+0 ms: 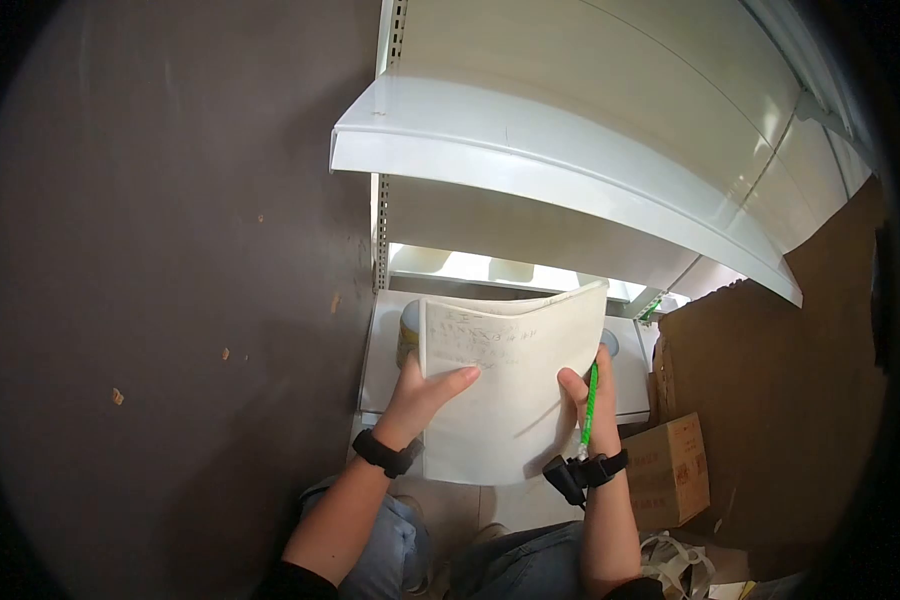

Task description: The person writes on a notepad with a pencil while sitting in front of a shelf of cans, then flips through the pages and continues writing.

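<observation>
A white paper pad or notebook (500,410) with faint handwriting near its top is held up in front of the lower shelf. My left hand (423,393) grips its left edge, thumb on the front and fingers hidden behind. On the right edge, my right hand (595,398) holds the pad with the thumb on top. A green pen (589,400) stands upright in my right hand, beside the pad. Black straps with small devices circle both wrists. Partly hidden behind the pad is a round container (408,332) on the lower shelf.
An upper white shelf (560,185) juts out above the hands. A dark wall (170,300) stands to the left. At the right are a cardboard box (670,472), a large brown cardboard sheet (770,390) and a white bag (678,565) on the floor.
</observation>
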The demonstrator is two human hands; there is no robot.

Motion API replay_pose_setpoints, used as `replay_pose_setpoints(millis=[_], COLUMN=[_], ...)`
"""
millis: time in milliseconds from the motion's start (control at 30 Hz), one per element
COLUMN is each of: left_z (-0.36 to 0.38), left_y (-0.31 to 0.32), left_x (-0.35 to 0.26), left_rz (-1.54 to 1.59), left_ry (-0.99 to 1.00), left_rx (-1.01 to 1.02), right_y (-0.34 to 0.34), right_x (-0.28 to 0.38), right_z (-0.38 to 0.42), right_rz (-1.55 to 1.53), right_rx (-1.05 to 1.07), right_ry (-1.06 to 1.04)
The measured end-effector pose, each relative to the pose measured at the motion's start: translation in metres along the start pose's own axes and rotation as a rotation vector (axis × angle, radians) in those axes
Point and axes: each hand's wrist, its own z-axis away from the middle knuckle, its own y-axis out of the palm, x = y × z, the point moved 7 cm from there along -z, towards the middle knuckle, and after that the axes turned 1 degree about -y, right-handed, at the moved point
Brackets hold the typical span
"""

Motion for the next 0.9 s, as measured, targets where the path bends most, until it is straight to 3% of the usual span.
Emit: replay_pose_setpoints(millis=[200, 500, 900], left_z=[-0.001, -0.009, -0.007], left_y=[0.005, -0.006, -0.007], left_x=[-0.005, 0.000, 0.000], left_rz=[-0.066, -0.099, -0.113], left_ry=[0.053, 0.043, -0.027], left_rx=[0.025, -0.107, -0.066], right_y=[-0.005, -0.009, 0.002], right_x=[0.000, 0.001, 0.010], right_z=[-0.002, -0.002, 0.002], right_rz=[0.094, 0.106, -0.070], right_rx=[-0.091, -0.152, 0.005], right_ry=[0.010, -0.049, 0.014])
